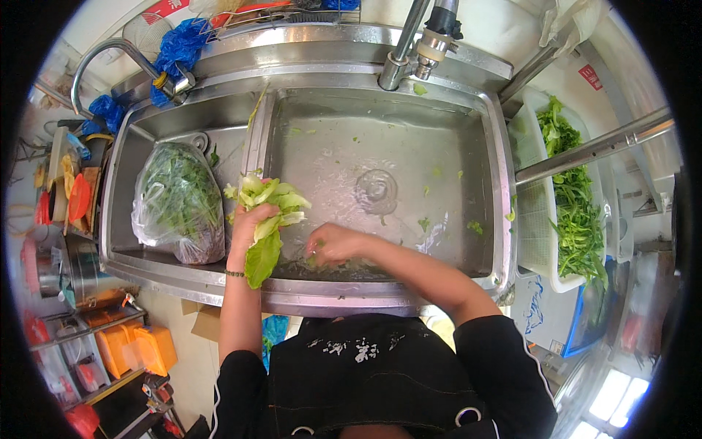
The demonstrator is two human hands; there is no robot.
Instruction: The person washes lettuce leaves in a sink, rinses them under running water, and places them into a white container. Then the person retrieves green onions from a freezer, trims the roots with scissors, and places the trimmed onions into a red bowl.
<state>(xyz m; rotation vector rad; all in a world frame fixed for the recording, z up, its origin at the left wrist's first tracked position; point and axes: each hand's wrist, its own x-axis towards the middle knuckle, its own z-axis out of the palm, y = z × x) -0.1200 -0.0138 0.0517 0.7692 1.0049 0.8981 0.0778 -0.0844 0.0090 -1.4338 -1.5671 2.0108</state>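
Note:
My left hand [251,224] grips a bunch of pale green lettuce leaves [270,206] above the divider between the two sink basins. One broad leaf hangs down beside my wrist. My right hand [333,245] dips to the water at the near left corner of the large steel basin [351,137]. Its fingers are curled and slightly blurred, with small green bits around them; whether they grasp anything is unclear. Leaf scraps [475,226] float in the shallow water. In the smaller basin lies a clear plastic bag [178,203] full of leafy greens.
A white plastic basket [535,219] of cut greens [576,208] stands right of the sink. Two faucets, one curved [131,49] and one upright [397,66], rise behind the basins. A metal pole [598,145] crosses above the basket. Orange bins [137,348] sit lower left.

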